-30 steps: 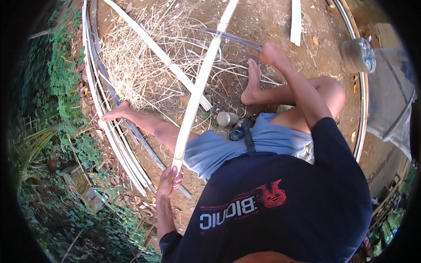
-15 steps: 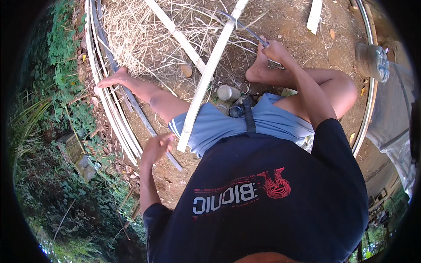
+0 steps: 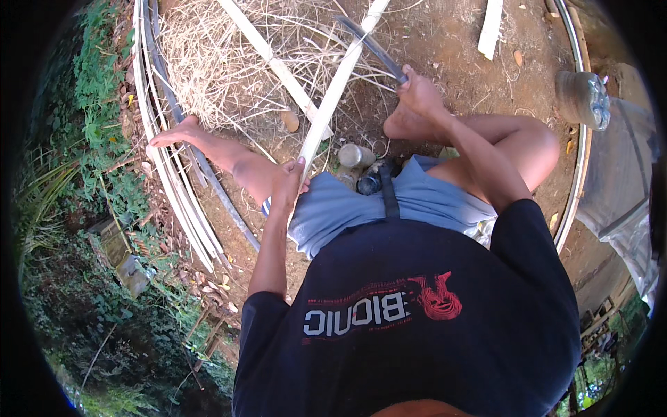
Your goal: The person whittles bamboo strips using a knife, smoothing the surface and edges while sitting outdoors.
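Pale strip (image 3: pixel 341 83), likely being shaved, is gripped by left hand (image 3: pixel 287 183); steady strokes are needed from knife (image 3: pixel 375 48) clenched in right hand (image 3: pixel 420 92).

Your right hand (image 3: pixel 419 96) conceals the grip of the knife (image 3: pixel 379 53) and the toes of your right foot (image 3: pixel 398 126). Whether the blade touches the held strip (image 3: pixel 339 90) cannot be determined from your view. The upper edge crops the held strip, the second strip (image 3: pixel 260 45) and the short strip (image 3: pixel 491 28). Your left hand (image 3: pixel 287 186) covers part of the held strip. The dark object (image 3: pixel 369 183) between your thighs is too indistinct to identify.
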Demonstrator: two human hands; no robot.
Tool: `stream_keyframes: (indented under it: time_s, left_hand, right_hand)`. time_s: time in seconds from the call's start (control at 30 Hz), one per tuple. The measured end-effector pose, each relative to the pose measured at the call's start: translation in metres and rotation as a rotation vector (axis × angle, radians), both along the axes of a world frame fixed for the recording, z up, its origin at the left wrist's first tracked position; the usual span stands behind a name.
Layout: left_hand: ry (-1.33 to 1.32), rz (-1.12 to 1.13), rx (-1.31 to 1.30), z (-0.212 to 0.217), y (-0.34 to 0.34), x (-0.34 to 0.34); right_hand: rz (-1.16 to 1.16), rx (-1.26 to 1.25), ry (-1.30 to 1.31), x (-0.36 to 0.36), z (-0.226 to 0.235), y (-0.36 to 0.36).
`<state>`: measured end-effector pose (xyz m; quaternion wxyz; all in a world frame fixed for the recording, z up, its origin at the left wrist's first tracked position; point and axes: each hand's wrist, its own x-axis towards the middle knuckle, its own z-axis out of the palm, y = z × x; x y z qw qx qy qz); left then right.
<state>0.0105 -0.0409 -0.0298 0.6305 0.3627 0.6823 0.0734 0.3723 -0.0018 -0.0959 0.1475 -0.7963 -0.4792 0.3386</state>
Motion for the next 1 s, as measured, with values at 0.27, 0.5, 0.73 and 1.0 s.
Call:
stream_keyframes:
  time_s: [0.27, 0.5, 0.73, 1.0]
  left_hand:
    - [-0.114, 0.076, -0.014, 0.048, 0.047, 0.027]
    - [-0.117, 0.016, -0.032, 0.048, 0.048, 0.033]
    - [-0.157, -0.032, -0.088, 0.048, 0.047, 0.022]
    - [-0.145, 0.063, -0.154, 0.053, 0.033, 0.004]
  right_hand:
    - [0.456, 0.458, -0.312, -0.043, 0.074, -0.056]
    - [0.433, 0.358, -0.316, -0.011, 0.060, -0.055]
    - [0.205, -0.059, -0.187, 0.021, 0.083, -0.018]
    - [0.179, 0.062, -0.174, 0.042, 0.073, -0.010]
